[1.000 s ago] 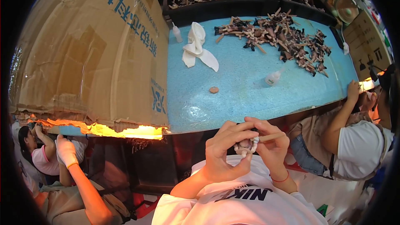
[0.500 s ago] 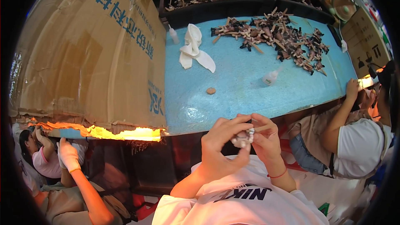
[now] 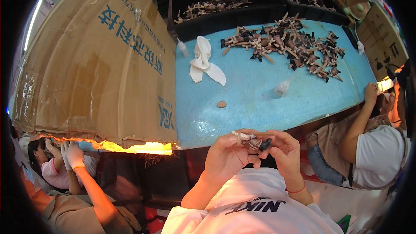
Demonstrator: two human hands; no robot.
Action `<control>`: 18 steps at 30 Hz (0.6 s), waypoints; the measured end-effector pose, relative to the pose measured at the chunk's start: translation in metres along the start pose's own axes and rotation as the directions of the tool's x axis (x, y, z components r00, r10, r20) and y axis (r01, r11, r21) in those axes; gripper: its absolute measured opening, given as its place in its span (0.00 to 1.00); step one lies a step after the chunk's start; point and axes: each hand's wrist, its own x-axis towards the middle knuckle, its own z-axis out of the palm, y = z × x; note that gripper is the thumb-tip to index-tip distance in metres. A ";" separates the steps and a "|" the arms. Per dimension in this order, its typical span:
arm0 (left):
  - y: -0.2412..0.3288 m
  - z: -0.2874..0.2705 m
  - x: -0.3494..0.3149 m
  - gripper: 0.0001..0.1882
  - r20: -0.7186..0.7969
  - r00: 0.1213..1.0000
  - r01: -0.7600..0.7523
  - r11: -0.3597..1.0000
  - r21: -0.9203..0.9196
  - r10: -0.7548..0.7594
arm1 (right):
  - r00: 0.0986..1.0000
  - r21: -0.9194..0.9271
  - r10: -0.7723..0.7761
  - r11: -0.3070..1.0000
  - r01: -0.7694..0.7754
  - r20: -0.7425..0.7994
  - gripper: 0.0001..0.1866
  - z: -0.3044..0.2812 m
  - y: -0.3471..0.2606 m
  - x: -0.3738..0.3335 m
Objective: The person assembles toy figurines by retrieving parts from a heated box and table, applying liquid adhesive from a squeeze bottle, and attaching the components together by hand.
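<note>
In front of my chest, just off the table's near edge, a small toy figurine (image 3: 251, 141) lies sideways between my two hands. It has pale limbs, a brownish body and black boots. My left hand (image 3: 222, 158) pinches its pale end between thumb and fingers. The fingers of my right hand (image 3: 287, 148) close round the booted end. Parts of the figurine are covered by my fingertips. On the blue tabletop (image 3: 247, 91) beyond lies a pile of similar figurines (image 3: 286, 43).
A large cardboard box (image 3: 95, 69) stands at the left. On the table are a white cloth (image 3: 203, 60), a small squeeze bottle (image 3: 281, 87), another bottle (image 3: 183, 47) and a flat brown disc (image 3: 221, 104). Black bins (image 3: 229, 19) line the back. Co-workers sit on both sides.
The figurine has turned from a bunched, end-on pose to lying lengthwise between my hands. My hands have moved slightly lower and apart. The view has tilted slightly.
</note>
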 end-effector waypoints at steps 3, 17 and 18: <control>0.005 0.009 0.012 0.24 -0.029 0.999 0.011 0.993 -0.114 -0.014 | 0.999 -0.009 0.052 0.999 -0.052 -0.016 0.19 -0.005 0.000 -0.002; 0.134 0.023 0.238 0.30 -0.169 0.829 -0.382 0.761 0.524 0.533 | 0.988 -0.135 0.146 0.979 -0.150 -0.041 0.17 -0.012 -0.013 -0.023; 0.116 0.011 0.229 0.28 -0.102 0.842 -0.338 0.666 0.664 0.529 | 0.988 -0.152 0.134 0.978 -0.144 -0.074 0.17 -0.015 -0.013 -0.022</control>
